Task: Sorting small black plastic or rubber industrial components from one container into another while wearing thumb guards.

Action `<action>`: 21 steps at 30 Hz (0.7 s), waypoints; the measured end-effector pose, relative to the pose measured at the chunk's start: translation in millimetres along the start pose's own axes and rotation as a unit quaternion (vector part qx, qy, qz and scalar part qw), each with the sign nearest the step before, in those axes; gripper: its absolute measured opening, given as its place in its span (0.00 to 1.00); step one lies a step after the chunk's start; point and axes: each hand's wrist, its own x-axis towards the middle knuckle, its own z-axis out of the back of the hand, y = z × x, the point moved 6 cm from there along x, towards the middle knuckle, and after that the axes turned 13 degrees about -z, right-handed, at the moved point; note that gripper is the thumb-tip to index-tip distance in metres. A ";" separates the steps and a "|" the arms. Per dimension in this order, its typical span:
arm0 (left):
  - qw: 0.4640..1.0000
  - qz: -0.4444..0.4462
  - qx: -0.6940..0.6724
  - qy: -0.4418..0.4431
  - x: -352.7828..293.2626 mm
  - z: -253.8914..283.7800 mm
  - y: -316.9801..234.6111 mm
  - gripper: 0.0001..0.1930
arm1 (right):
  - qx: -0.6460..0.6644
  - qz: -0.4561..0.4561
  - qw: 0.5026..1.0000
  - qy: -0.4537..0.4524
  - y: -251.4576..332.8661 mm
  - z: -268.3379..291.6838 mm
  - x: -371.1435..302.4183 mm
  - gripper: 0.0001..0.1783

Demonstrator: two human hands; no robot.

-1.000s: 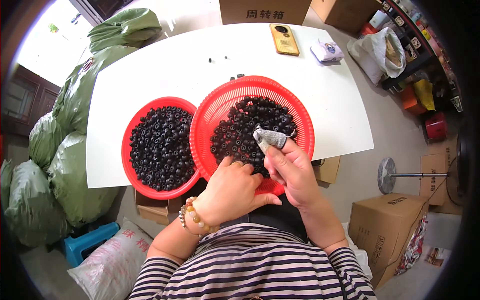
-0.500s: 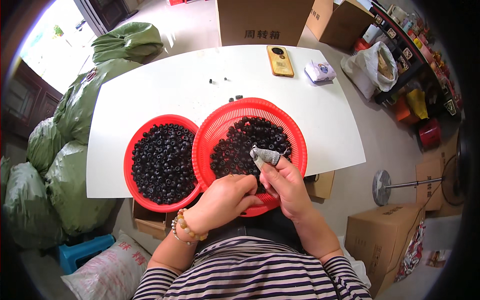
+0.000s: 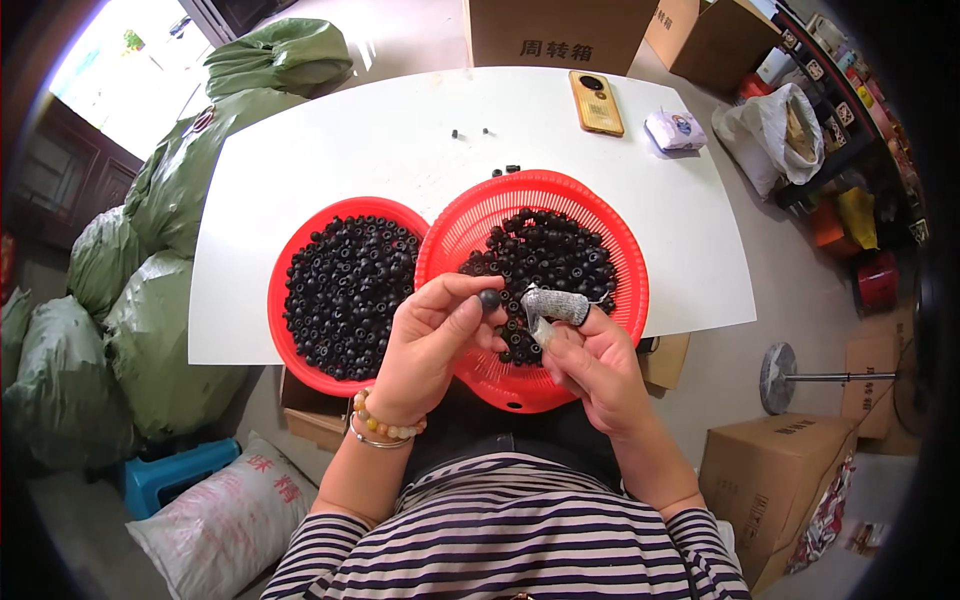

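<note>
My left hand (image 3: 440,335) pinches a small round black part (image 3: 490,300) between thumb and fingertips, over the larger red plastic basket (image 3: 632,265). Close beside it is my right hand (image 3: 595,360), its index finger in a grey knitted finger cover (image 3: 560,305) and its thumb tip in a pale wrap. Its fingers are curled in; a small thin shiny piece seems to sit between thumb and index, too small to name. Beneath both hands lies a heap of black ring-like parts (image 3: 555,250) in the basket. More such parts (image 3: 350,290) fill the smaller red basket (image 3: 280,325) at the left.
On the white table (image 3: 330,140) are a yellow-cased phone (image 3: 597,103), a purple-white packet (image 3: 675,131) and several loose black bits (image 3: 512,169). Green sacks (image 3: 165,340) crowd the left, with a blue stool (image 3: 180,475) below. Cardboard boxes (image 3: 770,490) stand behind and at right.
My left hand has risen out of the larger basket with a black part in its fingertips, turning palm inward. My right hand has shifted slightly. The whole view has moved a little.
</note>
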 end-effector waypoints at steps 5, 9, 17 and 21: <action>0.997 0.015 -0.072 0.001 -2.5 -5.2 4.1 0.12 | -0.015 0.005 0.999 0.036 -1.5 -8.8 1.8 0.18; 0.998 0.012 -0.057 -0.002 -2.4 -6.8 5.5 0.11 | 0.004 0.022 0.999 0.044 1.0 -13.2 3.3 0.19; 1.000 -0.004 -0.007 0.010 -3.1 -5.5 1.7 0.07 | 0.009 0.016 0.998 0.062 1.7 -14.6 3.4 0.19; 0.999 -0.019 0.030 0.019 -2.5 -7.4 -1.2 0.07 | 0.007 0.019 0.999 0.048 -0.4 -14.5 3.1 0.20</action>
